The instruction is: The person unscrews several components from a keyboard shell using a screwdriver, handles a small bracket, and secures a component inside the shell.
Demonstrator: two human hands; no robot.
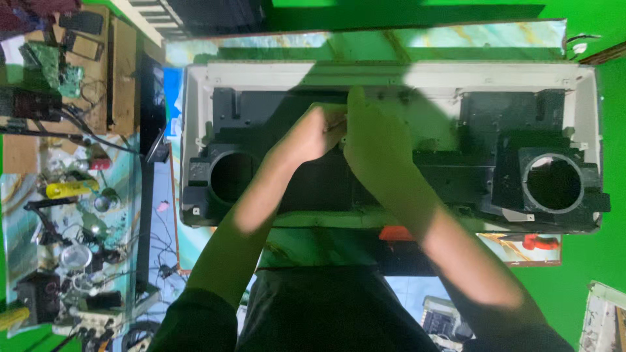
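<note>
Centrally, left hand [317,133] curls shut on something unclear; right hand [375,133] lies flat, fingers extended, on black chassis [469,176].

One long black-and-white plastic appliance housing [391,117] with two round openings, left [233,176] and right [554,184]. Two bare hands over its middle: left hand [313,133], right hand [375,137]. One yellow cylindrical tool [70,189] and two green circuit boards [55,68] on the cluttered side desk [19,156].
</note>
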